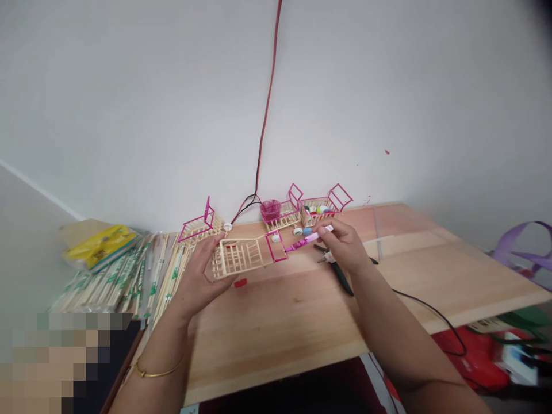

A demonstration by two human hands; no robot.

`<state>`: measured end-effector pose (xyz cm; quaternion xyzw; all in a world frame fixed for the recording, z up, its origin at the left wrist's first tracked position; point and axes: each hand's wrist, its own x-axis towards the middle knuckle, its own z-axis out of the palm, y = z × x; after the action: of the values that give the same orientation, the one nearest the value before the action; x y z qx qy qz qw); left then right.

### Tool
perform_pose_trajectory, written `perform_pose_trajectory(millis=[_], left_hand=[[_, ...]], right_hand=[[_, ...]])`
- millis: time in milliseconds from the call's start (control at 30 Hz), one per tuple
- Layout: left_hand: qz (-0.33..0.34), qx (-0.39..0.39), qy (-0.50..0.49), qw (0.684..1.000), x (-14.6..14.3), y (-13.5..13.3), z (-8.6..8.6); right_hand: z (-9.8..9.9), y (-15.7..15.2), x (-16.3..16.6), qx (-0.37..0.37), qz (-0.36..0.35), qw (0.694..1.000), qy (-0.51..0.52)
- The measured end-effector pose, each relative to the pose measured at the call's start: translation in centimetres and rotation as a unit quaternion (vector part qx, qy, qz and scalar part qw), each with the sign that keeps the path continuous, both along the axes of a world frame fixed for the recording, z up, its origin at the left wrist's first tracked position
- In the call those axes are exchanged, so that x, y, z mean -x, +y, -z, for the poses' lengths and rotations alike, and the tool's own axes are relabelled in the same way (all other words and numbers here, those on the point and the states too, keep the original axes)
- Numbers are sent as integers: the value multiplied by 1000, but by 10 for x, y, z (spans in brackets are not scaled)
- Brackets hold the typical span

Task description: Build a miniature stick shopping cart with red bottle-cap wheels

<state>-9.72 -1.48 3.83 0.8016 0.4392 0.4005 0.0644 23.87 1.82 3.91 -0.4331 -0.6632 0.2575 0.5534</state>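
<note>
My left hand [202, 277] grips a small cart frame [241, 256] built of pale wooden sticks, held just above the wooden table [302, 322]. One end of the frame carries a magenta painted rectangle [276, 246]. My right hand [342, 244] pinches a pink marker [308, 238] whose tip touches that magenta end. Both hands are closed round what they hold.
Three similar stick carts with magenta handles [196, 227] [287, 214] [323, 206] stand along the wall, beside a pink cup [270, 210]. Packets of chopsticks [121, 276] lie at left. Pliers [340, 273] and a black cord [431, 313] lie under my right wrist. A red-black cable [265, 115] hangs down the wall.
</note>
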Motion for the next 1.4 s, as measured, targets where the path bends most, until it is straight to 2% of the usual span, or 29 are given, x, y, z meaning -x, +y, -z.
perform_pose_trajectory(millis=[300, 600, 867, 1100, 1400], left_hand=[[9, 8, 2, 1000, -3, -1, -1], [7, -4, -2, 1000, -1, 0, 0], [28, -8, 14, 999, -5, -3, -3], [52, -30, 23, 998, -11, -8, -6], [57, -34, 44, 997, -12, -6, -6]], right_hand=[[0, 3, 1, -22, 34, 998, 38], [0, 2, -4, -9, -25, 1000, 0], [-4, 2, 0, -40, 38, 998, 0], [-2, 3, 0, -53, 62, 997, 19], [-8, -4, 1, -93, 48, 991, -85]])
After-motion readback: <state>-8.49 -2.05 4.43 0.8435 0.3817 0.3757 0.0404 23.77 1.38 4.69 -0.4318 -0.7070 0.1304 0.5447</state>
